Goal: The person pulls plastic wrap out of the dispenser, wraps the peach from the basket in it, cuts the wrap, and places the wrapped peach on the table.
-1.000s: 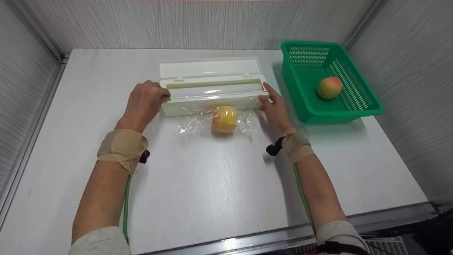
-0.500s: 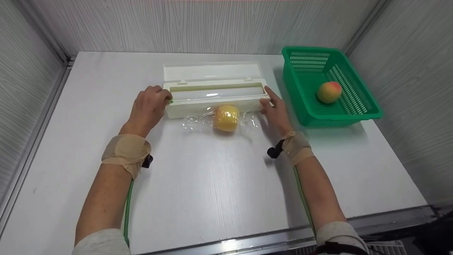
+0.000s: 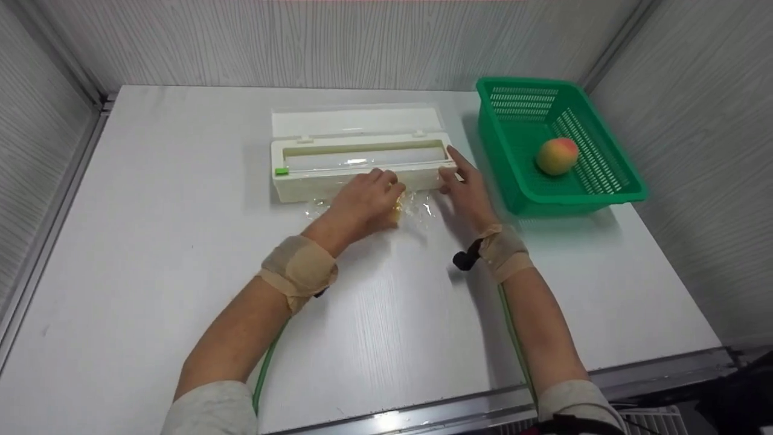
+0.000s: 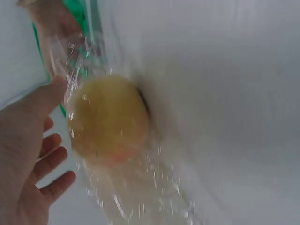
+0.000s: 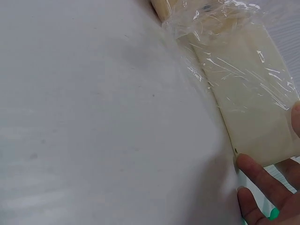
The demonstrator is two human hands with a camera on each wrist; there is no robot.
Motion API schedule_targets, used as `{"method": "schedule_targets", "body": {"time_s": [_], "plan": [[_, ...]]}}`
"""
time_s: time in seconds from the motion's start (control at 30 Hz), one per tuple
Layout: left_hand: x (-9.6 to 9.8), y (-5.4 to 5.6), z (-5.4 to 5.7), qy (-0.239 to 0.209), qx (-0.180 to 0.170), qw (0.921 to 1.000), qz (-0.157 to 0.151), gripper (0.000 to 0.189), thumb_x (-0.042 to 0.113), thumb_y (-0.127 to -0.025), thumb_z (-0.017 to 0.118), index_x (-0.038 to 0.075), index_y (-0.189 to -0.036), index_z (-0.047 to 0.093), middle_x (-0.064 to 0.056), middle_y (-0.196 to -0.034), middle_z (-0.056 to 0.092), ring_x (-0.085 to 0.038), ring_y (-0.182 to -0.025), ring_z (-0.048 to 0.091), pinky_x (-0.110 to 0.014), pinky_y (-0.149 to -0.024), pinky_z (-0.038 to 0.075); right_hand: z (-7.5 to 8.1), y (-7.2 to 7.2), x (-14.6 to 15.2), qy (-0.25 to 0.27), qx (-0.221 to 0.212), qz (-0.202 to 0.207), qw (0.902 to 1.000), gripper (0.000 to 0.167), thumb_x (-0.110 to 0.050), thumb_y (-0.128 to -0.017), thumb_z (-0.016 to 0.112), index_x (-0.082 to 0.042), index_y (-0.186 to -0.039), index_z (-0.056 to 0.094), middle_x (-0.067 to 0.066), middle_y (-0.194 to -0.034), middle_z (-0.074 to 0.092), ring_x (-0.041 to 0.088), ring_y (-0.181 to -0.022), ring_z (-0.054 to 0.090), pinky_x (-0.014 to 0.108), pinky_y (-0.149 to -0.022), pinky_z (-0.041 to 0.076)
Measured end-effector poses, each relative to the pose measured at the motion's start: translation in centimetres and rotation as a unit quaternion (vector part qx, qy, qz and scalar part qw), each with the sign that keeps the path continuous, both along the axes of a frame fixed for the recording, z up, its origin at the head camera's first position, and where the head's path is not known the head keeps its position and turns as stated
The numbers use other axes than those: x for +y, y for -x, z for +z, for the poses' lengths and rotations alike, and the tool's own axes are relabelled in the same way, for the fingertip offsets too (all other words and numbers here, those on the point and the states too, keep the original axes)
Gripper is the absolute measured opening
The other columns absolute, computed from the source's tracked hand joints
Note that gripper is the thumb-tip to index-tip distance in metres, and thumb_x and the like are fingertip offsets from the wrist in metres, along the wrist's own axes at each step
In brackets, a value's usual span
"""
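A white cling film dispenser lies with its lid raised, the roll showing inside and a green slide cutter at the left end of its front edge. Before it sits a yellow-red peach under clear cling film, which spreads out on both sides. My left hand is at the peach and mostly hides it in the head view. In the left wrist view its thumb meets the film beside the fruit, the other fingers loosely bent. My right hand grips the dispenser's right end, thumb and fingertips at its corner.
To the right stands a green plastic basket with a second peach in it. A wood-grain panel rises behind the white table, and side walls flank it. A metal edge runs along the table's front.
My left hand has left the dispenser's left end and moved right to the wrapped peach, baring the green cutter. My right hand keeps its place at the right end.
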State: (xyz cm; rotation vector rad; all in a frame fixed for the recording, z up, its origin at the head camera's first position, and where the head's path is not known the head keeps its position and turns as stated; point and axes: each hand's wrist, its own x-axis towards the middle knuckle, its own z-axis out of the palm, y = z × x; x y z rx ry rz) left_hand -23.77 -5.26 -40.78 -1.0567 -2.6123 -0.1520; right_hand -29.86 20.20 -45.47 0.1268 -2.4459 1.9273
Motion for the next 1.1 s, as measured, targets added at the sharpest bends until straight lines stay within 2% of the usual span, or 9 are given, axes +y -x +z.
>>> {"method": "schedule_targets", "body": {"time_s": [0.1, 0.2, 0.27, 0.33, 0.47, 0.57, 0.63, 0.93, 1.1], "plan": [[2.0, 0.2, -1.9, 0.038, 0.096, 0.9945, 0.020, 0.053, 0.030, -0.076, 0.082, 0.006, -0.116, 0.057, -0.012, -0.115, 0.056, -0.029, -0.106, 0.055, -0.038, -0.089, 0.052, 1.0, -0.5, -0.1, 0.004, -0.007, 0.008, 0.9999, 0.059, -0.015, -0.099, 0.059, -0.013, -0.153, 0.037, 0.019, -0.144, 0.052, 0.034, -0.105, 0.062, 0.046, -0.090, 0.054], [2.5, 0.5, -3.1, 0.037, 0.190, 0.9796, 0.054, 0.027, 0.012, -0.083, 0.075, 0.009, -0.105, 0.059, -0.010, -0.104, 0.057, -0.025, -0.097, 0.056, -0.033, -0.080, 0.054, 1.6, -0.9, -0.4, 0.002, -0.010, 0.011, 0.9999, 0.059, -0.014, -0.099, 0.059, -0.011, -0.153, 0.036, 0.020, -0.143, 0.054, 0.038, -0.105, 0.062, 0.051, -0.093, 0.052], [2.5, 0.7, -3.1, 0.031, 0.211, 0.9752, 0.059, 0.017, 0.003, -0.086, 0.066, 0.009, -0.101, 0.060, -0.009, -0.099, 0.058, -0.024, -0.092, 0.058, -0.031, -0.076, 0.055, 1.7, -1.0, -0.5, 0.002, -0.008, 0.011, 0.9999, 0.059, -0.012, -0.099, 0.059, -0.011, -0.153, 0.036, 0.020, -0.142, 0.054, 0.039, -0.103, 0.062, 0.050, -0.093, 0.052], [2.4, 0.8, -2.6, 0.029, 0.174, 0.9829, 0.052, 0.025, 0.011, -0.081, 0.074, 0.006, -0.101, 0.059, -0.011, -0.098, 0.060, -0.026, -0.091, 0.059, -0.033, -0.074, 0.056, 1.8, -1.0, -0.5, 0.000, -0.006, 0.011, 0.9999, 0.061, -0.011, -0.098, 0.061, -0.012, -0.153, 0.036, 0.020, -0.141, 0.055, 0.037, -0.100, 0.063, 0.047, -0.091, 0.053], [2.1, 0.8, -0.9, 0.031, 0.003, 0.9984, 0.047, 0.056, 0.026, -0.072, 0.084, -0.001, -0.112, 0.056, -0.018, -0.107, 0.063, -0.033, -0.099, 0.060, -0.041, -0.082, 0.057, 1.7, -0.9, -0.4, -0.005, -0.006, 0.018, 0.9998, 0.065, -0.008, -0.096, 0.062, -0.012, -0.154, 0.034, 0.022, -0.141, 0.054, 0.036, -0.093, 0.066, 0.039, -0.086, 0.056], [2.0, 1.0, 0.0, 0.036, -0.113, 0.9913, 0.057, 0.066, 0.029, -0.073, 0.083, -0.004, -0.122, 0.052, -0.021, -0.119, 0.062, -0.037, -0.107, 0.058, -0.045, -0.091, 0.054, 1.6, -1.0, -0.2, -0.013, -0.001, 0.026, 0.9996, 0.066, -0.005, -0.096, 0.062, -0.011, -0.155, 0.032, 0.023, -0.141, 0.054, 0.041, -0.090, 0.066, 0.038, -0.085, 0.056], [2.0, 1.2, 0.4, 0.034, -0.158, 0.9849, 0.062, 0.065, 0.028, -0.074, 0.082, -0.004, -0.123, 0.052, -0.020, -0.121, 0.062, -0.037, -0.109, 0.057, -0.045, -0.092, 0.052, 1.6, -1.0, 0.0, -0.025, 0.003, 0.029, 0.9993, 0.066, -0.005, -0.096, 0.061, -0.010, -0.155, 0.031, 0.023, -0.141, 0.054, 0.043, -0.088, 0.065, 0.036, -0.084, 0.056], [1.6, 1.3, 1.5, 0.012, -0.248, 0.9664, 0.066, 0.054, 0.031, -0.073, 0.086, 0.000, -0.106, 0.056, -0.015, -0.106, 0.063, -0.033, -0.102, 0.057, -0.043, -0.088, 0.051, 1.6, -1.1, 0.1, -0.039, -0.002, 0.035, 0.9986, 0.066, -0.009, -0.098, 0.060, -0.013, -0.156, 0.029, 0.021, -0.145, 0.051, 0.050, -0.095, 0.062, 0.041, -0.091, 0.054], [1.7, 1.1, 1.5, 0.038, -0.252, 0.9644, 0.070, 0.061, 0.035, -0.075, 0.080, -0.002, -0.116, 0.055, -0.019, -0.123, 0.060, -0.035, -0.118, 0.056, -0.042, -0.105, 0.045, 0.7, -0.7, 0.3, -0.042, -0.003, 0.037, 0.9984, 0.067, -0.011, -0.099, 0.058, -0.019, -0.158, 0.026, 0.019, -0.151, 0.045, 0.050, -0.100, 0.061, 0.046, -0.097, 0.051]]}}
